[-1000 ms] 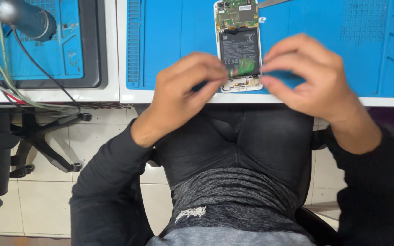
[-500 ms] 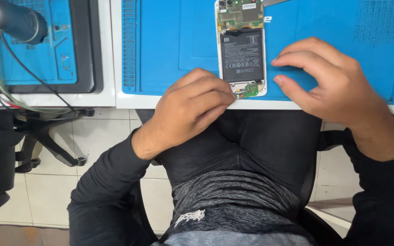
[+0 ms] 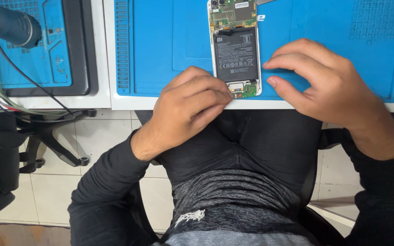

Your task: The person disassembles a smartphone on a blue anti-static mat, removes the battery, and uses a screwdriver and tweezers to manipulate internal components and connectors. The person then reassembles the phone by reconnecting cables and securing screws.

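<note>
A white desk (image 3: 169,104) is seen spanning the view beyond both hands, its near edge lying under the knuckles of the left hand. On it, a large blue work mat (image 3: 169,41) is spread beneath and beyond both hands. A second blue mat in a black frame (image 3: 76,50) is found well to the left of the left hand, and above it a grey cylindrical tool head (image 3: 10,25) with trailing cables (image 3: 5,98) is visible. Below the hands, the person's lap in dark clothing is seen, with a black office chair base (image 3: 46,141) on the tiled floor down to the left of the left hand.

An opened smartphone (image 3: 235,50) with its back cover off is laid flat on the mat between the two hands, reaching away from them; its black battery (image 3: 236,55) is exposed in the middle, with a green circuit board (image 3: 232,16) at the far end and a small green board (image 3: 247,90) at the near end.

The left hand (image 3: 188,107) is loosely curled, and its fingertips are pressed at the phone's near left corner; whether anything small is pinched there cannot be told. The right hand (image 3: 329,86) is held half open just to the right of the phone, fingers arched and tips resting on the mat beside the phone's right edge, with nothing gripped.
</note>
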